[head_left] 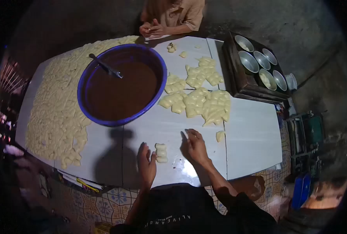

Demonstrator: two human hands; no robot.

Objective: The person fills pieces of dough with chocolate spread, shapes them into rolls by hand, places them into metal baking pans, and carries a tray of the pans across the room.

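Observation:
My left hand [147,162] rests at the near side of the white tabletop, its fingers apart and holding nothing. Just right of its fingertips lie small pale dough pieces [161,153], side by side. Farther right, my right hand [196,145] is over the table with bent fingers; whether something small is between them cannot be made out. A single dough piece [220,136] lies to the right of that hand. Beyond my hands, flattened clusters of dough [216,107] spread over the tabletop. A large blue basin [121,122] of brown filling, with a dark-handled utensil [107,67] in it, stands left of them.
A wide mass of dough pieces [52,105] covers the table's left side. At the back right, a dark wooden box [240,84] holds several round metal tins [249,62]. Across the table, another person [177,17] has both hands together near the far edge.

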